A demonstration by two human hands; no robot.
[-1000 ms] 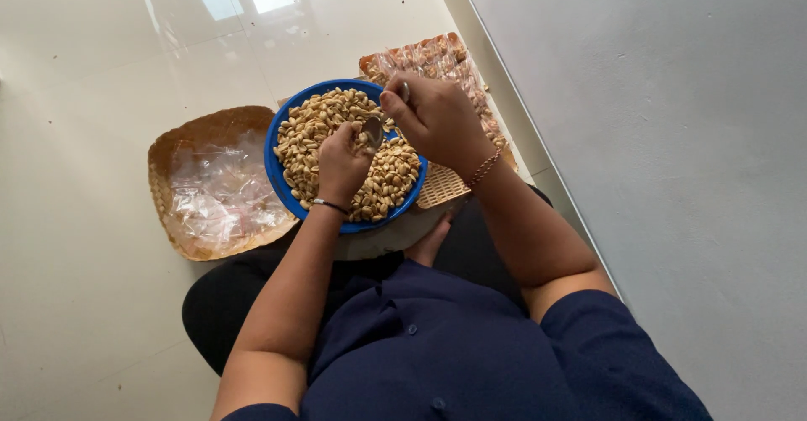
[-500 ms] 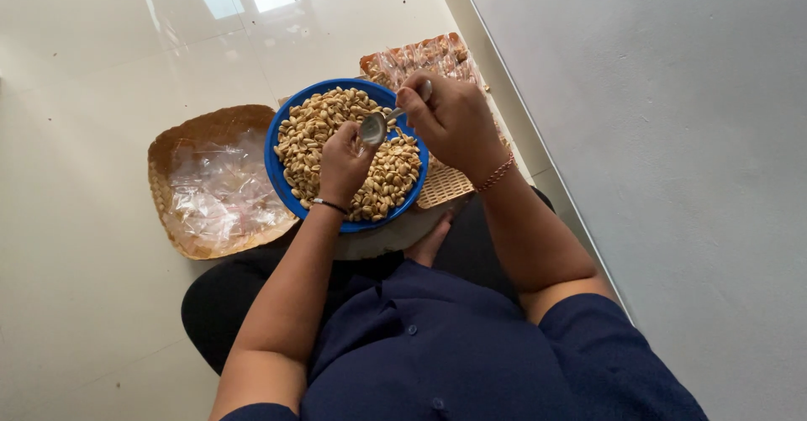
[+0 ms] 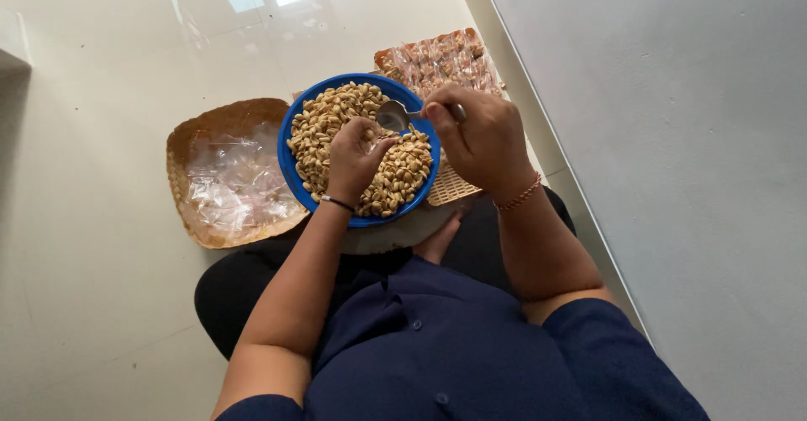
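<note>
- Woven tray [image 3: 202, 131] with clear bags on the floor, far left.
- Our left hand [image 3: 353, 156] curled, resting on peanuts [image 3: 332, 123] in the blue bowl [image 3: 290, 156]; what it holds, we cannot tell.
- Our right hand [image 3: 483, 139] closed around a spoon [image 3: 395, 117], long axis level, bowl end pointing left over the peanuts.
</note>
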